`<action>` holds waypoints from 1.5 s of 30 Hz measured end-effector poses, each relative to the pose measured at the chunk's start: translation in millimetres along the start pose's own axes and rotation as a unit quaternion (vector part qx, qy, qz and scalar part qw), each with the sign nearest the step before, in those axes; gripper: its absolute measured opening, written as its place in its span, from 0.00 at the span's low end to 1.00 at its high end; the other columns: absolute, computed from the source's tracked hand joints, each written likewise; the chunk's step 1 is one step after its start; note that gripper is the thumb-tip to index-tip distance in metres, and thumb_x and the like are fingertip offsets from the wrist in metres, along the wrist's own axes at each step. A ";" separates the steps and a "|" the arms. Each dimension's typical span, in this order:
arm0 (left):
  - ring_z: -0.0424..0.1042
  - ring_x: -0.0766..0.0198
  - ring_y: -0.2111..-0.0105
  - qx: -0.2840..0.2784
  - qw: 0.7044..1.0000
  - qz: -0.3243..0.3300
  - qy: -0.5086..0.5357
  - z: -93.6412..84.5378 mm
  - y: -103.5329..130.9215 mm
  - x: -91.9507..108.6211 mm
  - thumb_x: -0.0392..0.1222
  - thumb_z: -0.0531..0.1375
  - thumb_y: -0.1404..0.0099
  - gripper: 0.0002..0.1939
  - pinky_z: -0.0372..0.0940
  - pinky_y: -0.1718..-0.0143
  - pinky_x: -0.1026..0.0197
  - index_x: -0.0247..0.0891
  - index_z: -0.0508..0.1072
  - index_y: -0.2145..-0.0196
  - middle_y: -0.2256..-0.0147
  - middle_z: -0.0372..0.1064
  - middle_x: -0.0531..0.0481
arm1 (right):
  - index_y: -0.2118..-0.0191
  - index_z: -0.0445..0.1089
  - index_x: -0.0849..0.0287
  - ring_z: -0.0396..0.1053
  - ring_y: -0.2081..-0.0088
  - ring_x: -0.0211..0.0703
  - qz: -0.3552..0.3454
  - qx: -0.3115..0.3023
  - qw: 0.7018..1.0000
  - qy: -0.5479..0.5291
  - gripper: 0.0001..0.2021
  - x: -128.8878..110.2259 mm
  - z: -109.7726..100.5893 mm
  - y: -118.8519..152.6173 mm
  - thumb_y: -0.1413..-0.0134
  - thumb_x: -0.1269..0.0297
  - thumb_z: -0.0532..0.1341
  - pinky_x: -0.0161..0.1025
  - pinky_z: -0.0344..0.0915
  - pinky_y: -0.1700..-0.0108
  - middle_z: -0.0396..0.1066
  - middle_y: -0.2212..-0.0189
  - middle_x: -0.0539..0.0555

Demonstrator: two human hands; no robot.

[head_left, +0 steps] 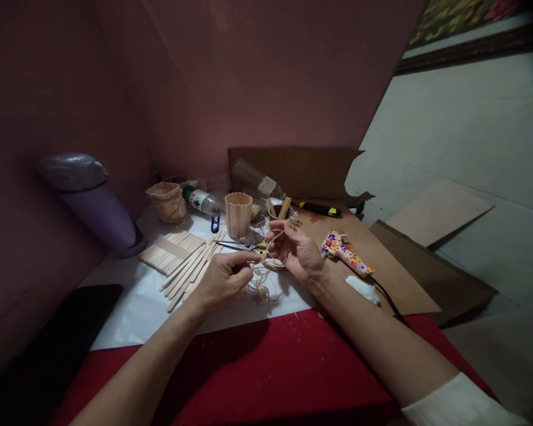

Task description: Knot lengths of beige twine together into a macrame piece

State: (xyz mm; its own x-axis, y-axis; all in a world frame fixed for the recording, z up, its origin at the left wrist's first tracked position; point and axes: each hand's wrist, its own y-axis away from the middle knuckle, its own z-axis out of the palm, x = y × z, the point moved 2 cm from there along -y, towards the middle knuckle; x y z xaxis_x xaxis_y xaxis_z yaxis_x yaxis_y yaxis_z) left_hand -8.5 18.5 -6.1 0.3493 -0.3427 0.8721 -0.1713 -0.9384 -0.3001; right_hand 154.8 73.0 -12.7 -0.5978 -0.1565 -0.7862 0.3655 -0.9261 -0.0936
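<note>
Between my two hands runs a loop of thin beige twine [275,238]. My left hand [228,277] pinches one part of it, with the index finger stretched toward the right hand. My right hand [299,251] is turned partly palm up, its fingers curled around the strand. Loose, tangled twine hangs below them onto the white sheet [160,331]. Behind my fingers lie scissors [235,244], their handles partly hidden. A cup covered in wooden sticks [238,216] stands just beyond. To the left are loose craft sticks [190,272] and a banded bundle of craft sticks [172,251].
A floral glue gun [346,253] with a black cord lies on cardboard [395,284] at right, near a crumpled white piece [363,289]. Behind are plastic bottles [199,200], a decorated pot [166,202] and a yellow-black tool [317,209]. A purple object [98,213] stands left.
</note>
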 end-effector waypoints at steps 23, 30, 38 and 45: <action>0.44 0.75 0.90 0.056 0.959 -0.229 0.155 -0.2 -6.4 -21.5 0.51 0.64 0.50 0.18 0.38 0.87 0.68 0.38 0.60 0.80 0.90 0.48 0.62 | 0.66 0.72 0.60 0.67 0.78 0.34 0.010 -0.027 0.999 0.040 0.12 3.3 6.3 5.7 0.42 0.58 0.55 0.31 0.60 0.77 0.72 0.76 0.52; 0.41 0.75 0.87 -0.028 0.956 -0.171 0.237 0.2 -3.0 -1.1 0.49 0.57 0.41 0.15 0.36 0.85 0.67 0.33 0.72 0.75 0.88 0.44 0.62 | 0.67 0.72 0.60 0.66 0.78 0.34 0.012 0.016 1.000 0.014 0.13 1.4 2.8 2.1 0.40 0.60 0.53 0.31 0.61 0.76 0.72 0.77 0.51; 0.45 0.76 0.85 -0.055 0.952 -0.146 0.263 2.1 -0.8 -1.3 0.37 0.62 0.48 0.08 0.41 0.83 0.68 0.34 0.78 0.69 0.86 0.53 0.59 | 0.66 0.72 0.60 0.66 0.78 0.33 0.010 0.008 1.000 0.018 0.12 3.4 3.4 2.6 0.40 0.62 0.53 0.32 0.61 0.75 0.71 0.77 0.51; 0.46 0.75 0.86 0.038 0.967 -0.153 0.201 -1.4 -3.1 2.3 0.53 0.61 0.45 0.18 0.43 0.84 0.67 0.31 0.77 0.72 0.88 0.49 0.60 | 0.64 0.71 0.61 0.61 0.84 0.31 0.050 -0.056 0.995 0.058 0.12 9.5 2.5 4.2 0.40 0.60 0.53 0.31 0.54 0.81 0.69 0.81 0.50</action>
State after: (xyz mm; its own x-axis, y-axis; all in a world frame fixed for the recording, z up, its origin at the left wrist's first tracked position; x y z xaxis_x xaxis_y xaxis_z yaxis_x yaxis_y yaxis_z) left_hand -8.5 20.7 -2.7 -0.0163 -0.0187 0.9997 -0.0428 -0.9989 -0.0194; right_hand 148.9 66.7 -19.0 -0.4711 -0.1994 -0.8592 0.5009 -0.8623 -0.0745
